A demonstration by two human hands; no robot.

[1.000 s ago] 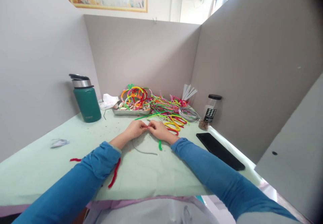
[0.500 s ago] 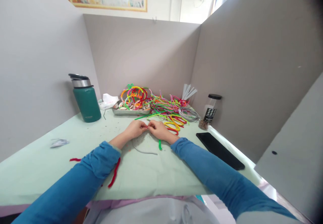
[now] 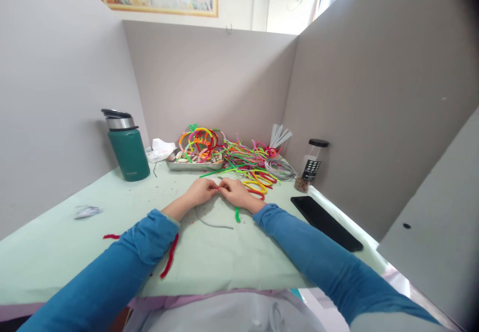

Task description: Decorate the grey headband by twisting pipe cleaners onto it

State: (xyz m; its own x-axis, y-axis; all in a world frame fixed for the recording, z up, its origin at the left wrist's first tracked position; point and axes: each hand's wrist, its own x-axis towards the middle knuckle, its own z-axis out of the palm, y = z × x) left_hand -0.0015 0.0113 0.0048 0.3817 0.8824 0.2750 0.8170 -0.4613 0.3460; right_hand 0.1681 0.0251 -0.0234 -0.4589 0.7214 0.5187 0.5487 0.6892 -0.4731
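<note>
Over the middle of the table, my left hand (image 3: 202, 191) and my right hand (image 3: 235, 192) meet fingertip to fingertip, both closed in a pinch. A tiny reddish bit shows between the fingertips, too small to name. Below them a thin grey wire (image 3: 215, 226) curves across the cloth. A short green pipe cleaner (image 3: 237, 215) lies under my right wrist. By my left sleeve rests a red pipe cleaner (image 3: 170, 257). Just beyond my right hand are bent yellow and red pipe cleaners (image 3: 262, 182).
A metal tray (image 3: 194, 166) of small pieces and coloured loops stands at the back, beside heaped pipe cleaners (image 3: 247, 155) and a wire coil (image 3: 280, 169). A green bottle (image 3: 129, 152) is left; a clear jar (image 3: 310, 167) and black phone (image 3: 325, 223) are right. Grey panels (image 3: 209, 72) surround the table.
</note>
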